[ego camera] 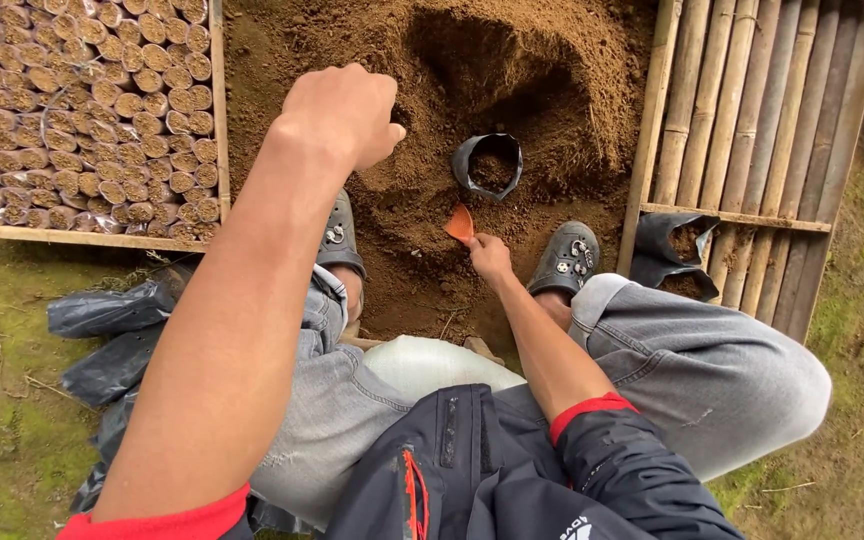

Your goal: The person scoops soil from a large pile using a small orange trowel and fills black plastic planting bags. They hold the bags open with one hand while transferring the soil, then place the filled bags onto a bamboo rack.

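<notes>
Head view: right hand [490, 258] is gripping an orange scoop [460, 224] at the soil pile [512, 110]; left hand [344, 112], fingers curled and empty, is hovering at ten o'clock of the black bag [490, 163]. Unsupported, the soft bag risks slumping and spilling soil.

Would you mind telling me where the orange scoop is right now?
In the head view, the orange scoop is in the right hand, low on the soil pile, just below the open black bag and between the two shoes.
</notes>
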